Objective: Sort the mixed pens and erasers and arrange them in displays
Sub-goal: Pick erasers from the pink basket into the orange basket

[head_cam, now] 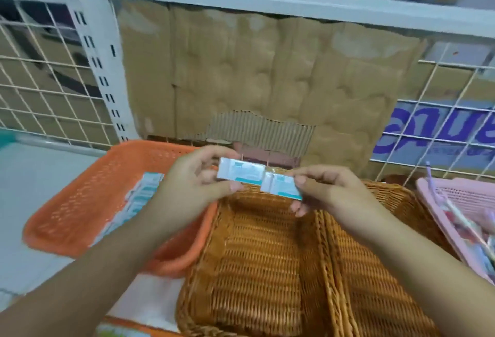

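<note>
The upper white-and-teal wrapped eraser (241, 170) is pinched between the thumb and curled fingers of the left hand (195, 178). The lower white-and-teal wrapped eraser (281, 188) is pinched the same way by the right hand (332, 192). Their inner ends meet. The print on the wrappers is too blurred to read.

Both erasers are held above the back edge of a brown woven wicker basket (257, 256), which has a divider. To its left, an orange perforated plastic basket (80, 202) contains a row of similar wrapped erasers (136, 200). On the right, a pink plastic basket (455, 197) holds pens (460, 218). Behind the white wire grid (442, 111), large blue letters (434, 133) appear mirrored and unreadable.
</note>
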